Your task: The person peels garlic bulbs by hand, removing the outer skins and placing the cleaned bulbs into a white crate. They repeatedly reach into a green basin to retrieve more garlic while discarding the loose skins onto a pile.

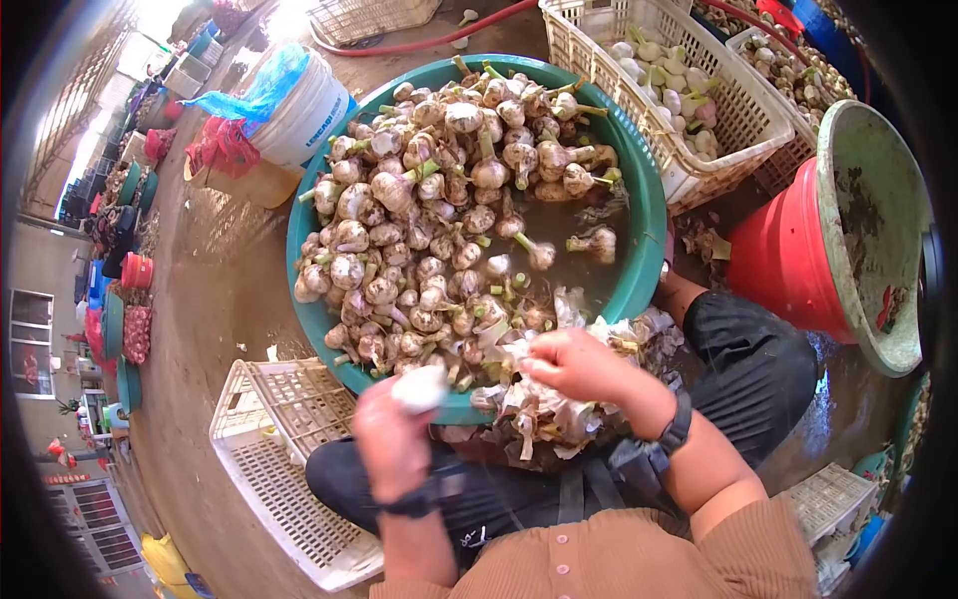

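Observation:
My left hand is closed round a white, peeled-looking garlic bulb, held over the near rim of a large green tub; both are blurred by motion. To its right, my right hand has its fingers curled together above the tub's near edge. Something pale shows at those fingertips, too smeared to name. Many dirty, unpeeled garlic bulbs fill the tub, with brownish water at its right side. Loose garlic skins are heaped on the near rim, below my right hand.
A cream crate of cleaner garlic stands at the back right. Beside it, a green basin leans on a red bucket. Another crate lies by my left knee. A white bucket and red hose are behind.

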The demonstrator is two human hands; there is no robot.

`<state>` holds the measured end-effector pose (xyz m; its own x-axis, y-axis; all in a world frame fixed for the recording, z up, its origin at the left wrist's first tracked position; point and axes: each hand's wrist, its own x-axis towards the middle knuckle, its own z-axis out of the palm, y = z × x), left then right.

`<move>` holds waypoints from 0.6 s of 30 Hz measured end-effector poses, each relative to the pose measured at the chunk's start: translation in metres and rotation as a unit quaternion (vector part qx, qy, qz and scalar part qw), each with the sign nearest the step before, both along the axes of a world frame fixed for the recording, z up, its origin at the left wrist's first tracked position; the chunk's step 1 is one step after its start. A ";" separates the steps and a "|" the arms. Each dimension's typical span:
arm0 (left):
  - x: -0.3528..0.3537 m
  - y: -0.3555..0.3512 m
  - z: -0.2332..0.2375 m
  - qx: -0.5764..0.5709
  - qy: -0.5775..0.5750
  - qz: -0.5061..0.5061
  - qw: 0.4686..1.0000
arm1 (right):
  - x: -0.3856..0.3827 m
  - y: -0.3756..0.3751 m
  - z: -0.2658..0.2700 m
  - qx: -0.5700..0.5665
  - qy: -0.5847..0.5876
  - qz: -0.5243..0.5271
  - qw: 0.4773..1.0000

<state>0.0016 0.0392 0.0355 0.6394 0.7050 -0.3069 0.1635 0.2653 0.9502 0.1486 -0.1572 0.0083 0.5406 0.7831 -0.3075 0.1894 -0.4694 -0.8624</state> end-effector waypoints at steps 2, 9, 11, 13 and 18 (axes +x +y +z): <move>-0.061 0.067 0.017 0.222 -0.004 0.130 0.966 | 0.025 -0.002 -0.022 -0.114 -0.203 0.000 0.972; -0.057 0.078 0.027 0.338 -0.021 0.228 0.913 | 0.114 0.076 -0.142 -0.229 -0.177 -0.172 0.941; -0.007 0.042 0.007 0.154 -0.042 0.117 0.980 | 0.109 0.087 -0.146 -0.178 -0.104 -0.203 0.957; 0.024 0.013 -0.039 -0.010 -0.087 -0.047 0.995 | 0.080 0.096 -0.122 0.122 0.094 -0.313 0.937; 0.070 -0.047 -0.042 -0.168 -0.012 -0.070 0.983 | 0.005 0.062 -0.021 0.233 -0.245 -0.121 0.933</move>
<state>0.0712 -0.0073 -0.0067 0.7333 0.4712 -0.4901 0.1985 0.5411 0.8172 0.1534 -0.0947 -0.0129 0.7053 0.6070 0.3661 0.5516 -0.1455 -0.8213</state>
